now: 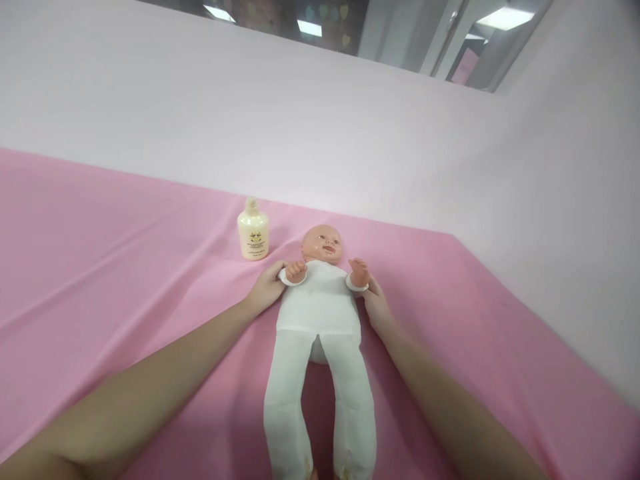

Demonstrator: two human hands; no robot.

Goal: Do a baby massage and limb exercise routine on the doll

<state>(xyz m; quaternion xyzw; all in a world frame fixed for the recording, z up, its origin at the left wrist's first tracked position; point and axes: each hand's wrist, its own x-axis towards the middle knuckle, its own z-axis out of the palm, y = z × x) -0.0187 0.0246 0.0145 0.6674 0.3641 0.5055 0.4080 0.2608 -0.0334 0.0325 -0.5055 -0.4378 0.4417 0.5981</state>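
Observation:
A baby doll [320,300] with a bare head and a white cloth body lies on its back, its legs toward me. My left hand [269,285] is closed around the doll's arm on the left side, near the white cuff. On the other side, my right hand [376,303] grips the doll's other arm below its cuff. Most of my fingers are hidden behind the doll's arms and body. A pale yellow pump bottle [254,233] with a printed label stands upright beyond my left hand, apart from it.
A pink cloth [150,267] with some creases covers the surface under the doll. Behind it and to the right rises a white wall [250,120]. Above the wall, a window [325,27] shows reflected ceiling lights.

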